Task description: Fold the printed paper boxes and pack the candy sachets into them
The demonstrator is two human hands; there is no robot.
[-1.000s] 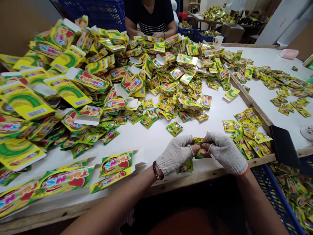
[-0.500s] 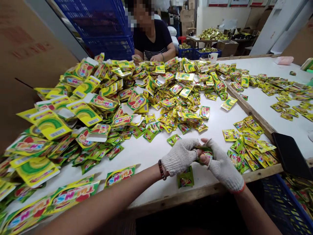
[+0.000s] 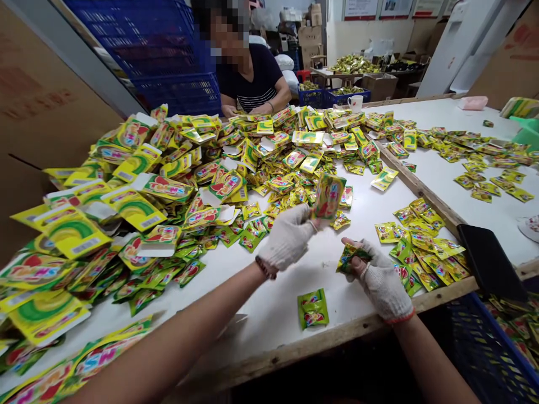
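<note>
Both of my hands wear white knit gloves with bare fingertips. My left hand (image 3: 289, 235) is raised over the white table (image 3: 273, 297) and pinches a yellow-green flat carton (image 3: 328, 194) held upright. My right hand (image 3: 379, 275) stays lower, near the front edge, closed on a small stack of green sachets (image 3: 351, 257). One green sachet (image 3: 313, 308) lies alone on the table just in front of my hands.
A big heap of flat cartons and sachets (image 3: 168, 185) covers the left and far table. A smaller sachet pile (image 3: 425, 247) lies right of my hand. A wooden divider (image 3: 415, 182), a black phone (image 3: 490, 261), a blue crate (image 3: 488, 348) and a seated person (image 3: 248, 73) opposite.
My hands were together on the sachets near the front edge. My left hand has since moved up and away and now holds a carton; the right keeps the sachets.
</note>
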